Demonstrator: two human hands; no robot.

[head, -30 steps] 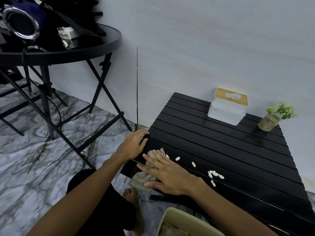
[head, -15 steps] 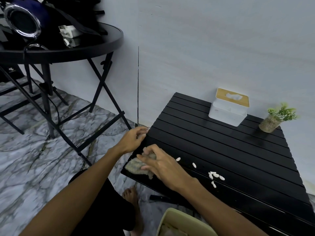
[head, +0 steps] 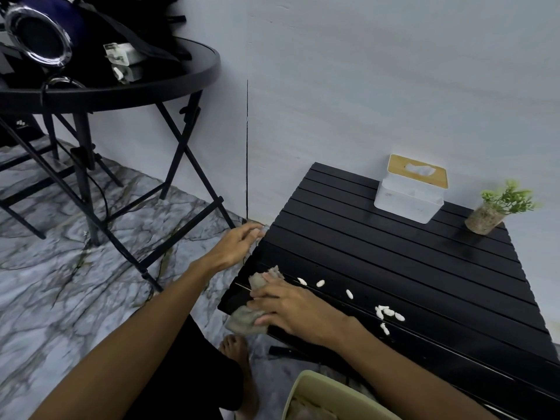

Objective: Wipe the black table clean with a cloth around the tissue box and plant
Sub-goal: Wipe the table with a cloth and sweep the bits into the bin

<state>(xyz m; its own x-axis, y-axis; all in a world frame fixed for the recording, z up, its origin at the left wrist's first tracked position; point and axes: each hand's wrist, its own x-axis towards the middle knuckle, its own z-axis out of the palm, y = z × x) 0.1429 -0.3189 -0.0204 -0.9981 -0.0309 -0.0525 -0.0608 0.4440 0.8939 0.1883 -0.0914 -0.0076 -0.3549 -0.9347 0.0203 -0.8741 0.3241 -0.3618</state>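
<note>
Wiping step, near-left corner: right hand (head: 292, 309) fingers flat, pressing crumpled grey cloth (head: 247, 319) on black slatted desk (head: 394, 253); left hand (head: 235, 247) fingers curled on its edge. Next: sweep right through scattered white bits (head: 385, 312).

Black slatted table (head: 394, 268), against the wall. Far edge: white tissue box (head: 409, 198) with a wooden lid; small potted plant (head: 485, 218) to its right. Near side: scattered white bits (head: 385, 312). Near-left corner: grey cloth (head: 247, 321), partly overhanging the edge.
</note>
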